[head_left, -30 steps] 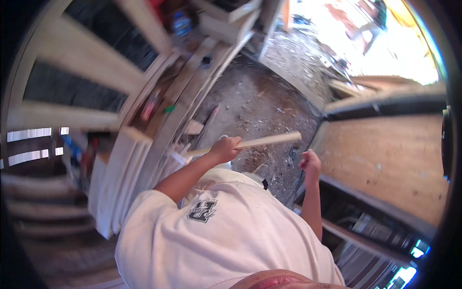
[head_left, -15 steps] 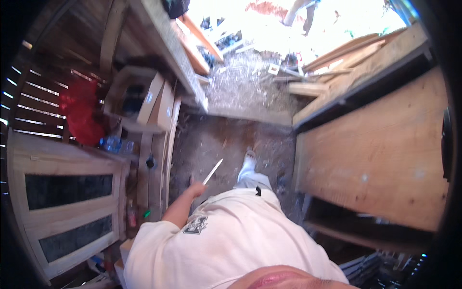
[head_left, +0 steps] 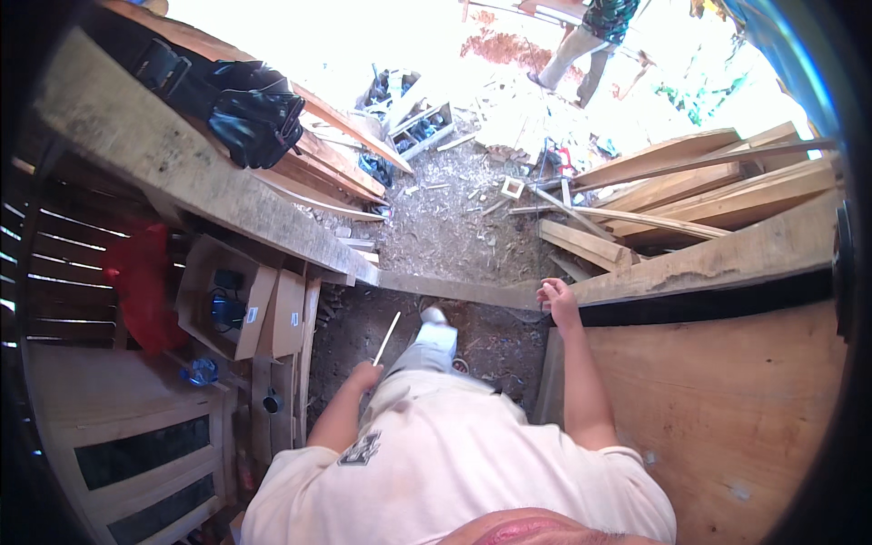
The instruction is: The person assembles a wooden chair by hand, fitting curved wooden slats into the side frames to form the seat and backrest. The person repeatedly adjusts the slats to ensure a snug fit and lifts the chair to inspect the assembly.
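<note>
My left hand (head_left: 367, 375) is closed around a thin pale wooden stick (head_left: 388, 338) that points up and away over the dirt floor. My right hand (head_left: 557, 297) rests on the corner of a thick wooden beam (head_left: 708, 263), above a large plywood panel (head_left: 727, 400) on my right. My leg in light trousers steps forward, its shoe (head_left: 434, 317) close to a wooden threshold plank (head_left: 454, 290).
On the left a long beam (head_left: 182, 173) carries a black bag (head_left: 245, 109); below it are an open cardboard box (head_left: 227, 300), a red cloth (head_left: 141, 282) and a window frame (head_left: 136, 445). Stacked planks (head_left: 672, 182) lie far right. Another person's legs (head_left: 581, 45) stand far off outside.
I have turned and walked toward the opening. The stick stays in my left hand, now lowered. My right hand has come to rest on the beam corner.
</note>
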Motion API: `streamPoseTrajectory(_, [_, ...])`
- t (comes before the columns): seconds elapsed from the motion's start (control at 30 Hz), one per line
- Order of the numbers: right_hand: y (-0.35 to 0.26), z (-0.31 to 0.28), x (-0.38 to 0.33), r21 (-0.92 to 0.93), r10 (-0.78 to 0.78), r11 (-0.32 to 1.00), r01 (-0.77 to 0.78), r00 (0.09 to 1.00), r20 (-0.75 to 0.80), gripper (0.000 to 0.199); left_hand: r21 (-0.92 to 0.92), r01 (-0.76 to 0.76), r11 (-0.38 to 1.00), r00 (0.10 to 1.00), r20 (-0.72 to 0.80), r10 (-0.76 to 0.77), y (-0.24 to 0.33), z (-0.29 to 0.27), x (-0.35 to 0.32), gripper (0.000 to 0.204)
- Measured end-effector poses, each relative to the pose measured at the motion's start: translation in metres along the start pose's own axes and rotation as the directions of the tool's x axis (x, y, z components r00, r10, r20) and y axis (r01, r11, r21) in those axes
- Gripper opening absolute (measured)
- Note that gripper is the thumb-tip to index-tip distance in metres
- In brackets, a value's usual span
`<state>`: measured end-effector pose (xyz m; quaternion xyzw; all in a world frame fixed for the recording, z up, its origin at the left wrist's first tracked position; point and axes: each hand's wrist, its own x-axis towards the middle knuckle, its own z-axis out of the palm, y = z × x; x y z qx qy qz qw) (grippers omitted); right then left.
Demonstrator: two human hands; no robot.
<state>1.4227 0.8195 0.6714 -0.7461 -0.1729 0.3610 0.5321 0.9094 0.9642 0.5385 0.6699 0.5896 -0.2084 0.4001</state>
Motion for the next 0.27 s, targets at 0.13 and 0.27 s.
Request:
streamPoseTrajectory(0.13, [0.114,-0.034,0.031,-0.298,0.188,0.936,-0.184,0.982,-0.015,0.021,-0.072,0.121,0.99,0.982,0.156,-0.109,0.045,-0.022,0.042,0.055])
streamPoseTrajectory(0.27, [0.186,-0.056,-0.009,-0.628,0.717,0.532,-0.568,0.696,-0.022,0.04,-0.143,0.118,0.983,0.97,0.228,-0.084,0.039,-0.02,0.108,0.055])
